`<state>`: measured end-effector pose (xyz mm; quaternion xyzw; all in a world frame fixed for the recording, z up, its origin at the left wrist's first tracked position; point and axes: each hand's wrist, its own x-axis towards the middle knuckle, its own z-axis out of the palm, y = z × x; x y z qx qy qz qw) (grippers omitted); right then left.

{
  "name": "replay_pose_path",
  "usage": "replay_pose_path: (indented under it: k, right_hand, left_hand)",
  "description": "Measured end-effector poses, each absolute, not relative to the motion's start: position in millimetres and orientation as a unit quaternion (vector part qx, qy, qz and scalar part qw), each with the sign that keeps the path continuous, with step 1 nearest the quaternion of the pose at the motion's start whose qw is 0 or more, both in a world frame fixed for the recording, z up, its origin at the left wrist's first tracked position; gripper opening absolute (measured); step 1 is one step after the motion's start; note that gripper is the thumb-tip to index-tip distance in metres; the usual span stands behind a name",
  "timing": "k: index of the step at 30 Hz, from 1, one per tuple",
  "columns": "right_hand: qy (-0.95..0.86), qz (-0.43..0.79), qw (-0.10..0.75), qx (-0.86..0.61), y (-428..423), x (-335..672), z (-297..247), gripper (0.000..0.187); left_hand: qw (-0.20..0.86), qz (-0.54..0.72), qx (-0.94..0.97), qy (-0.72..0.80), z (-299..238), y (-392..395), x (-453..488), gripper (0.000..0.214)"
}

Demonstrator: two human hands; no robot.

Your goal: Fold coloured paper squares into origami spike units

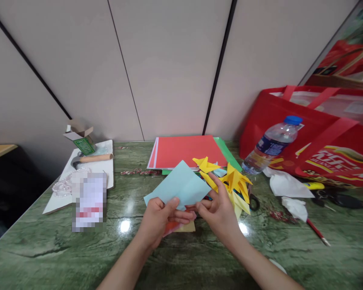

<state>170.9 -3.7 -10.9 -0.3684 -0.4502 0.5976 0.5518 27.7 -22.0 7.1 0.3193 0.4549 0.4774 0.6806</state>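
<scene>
1. A light blue paper sheet (181,185) is held above the green marble table (48,249) at the centre of the frame, tilted up toward the wall.
2. The left hand (159,219) is closed on the sheet's lower edge, with the thumb laid on top and the fingers beneath.
3. The right hand (219,211) is pinched on the sheet's lower right edge, with its fingers curled.
4. A small stack of pink and yellow paper squares (181,228) lies on the table just under both hands.
5. Folded yellow paper pieces (237,181) are heaped just right of the sheet. Behind it lies a stack of coloured sheets (187,151) with red on top.
6. A clear water bottle (272,147) with a blue cap leans against a red tote bag (320,141) at the right. The bottle's fill level cannot be told.
7. Something pale and plastic-wrapped shows in the bag's open mouth. What it is cannot be told.
8. At the upper left, a small green carton (82,140) stands with its flaps open on a white board (109,177). Its inside is hidden.
9. A wooden-handled tool (93,158) and a clear beaded bracelet (62,186) also lie on the board.
10. Crumpled tissues (286,185) lie in front of the bag.
</scene>
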Motion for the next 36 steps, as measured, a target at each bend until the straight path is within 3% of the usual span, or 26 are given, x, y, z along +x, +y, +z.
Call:
replay_pose_path:
  k: [5,11,21,26,31,36]
  right_hand:
    - [-0.479,0.548,0.569,-0.383,3,177,-15,0.059]
    - [-0.552,0.44,0.561,-0.433,0,181,-12,0.024]
    - [-0.745,0.317,0.427,-0.402,-8,181,-14,0.013]
    - [-0.672,0.386,0.447,-0.447,-5,181,-16,0.017]
    - [-0.637,0.448,0.448,-0.44,-3,180,-16,0.018]
    - [-0.642,0.476,0.431,-0.42,-4,178,-19,0.024]
  left_hand:
    - [0.65,0.486,0.326,0.485,13,-17,8,0.026]
    - [0.684,0.286,0.432,0.514,18,-20,-6,0.026]
    - [0.61,0.194,0.572,0.513,13,-23,-5,0.01]
    - [0.608,0.267,0.528,0.529,13,-19,-2,0.025]
    - [0.598,0.355,0.482,0.532,10,-15,0,0.026]
    - [0.547,0.325,0.534,0.557,7,-17,2,0.031]
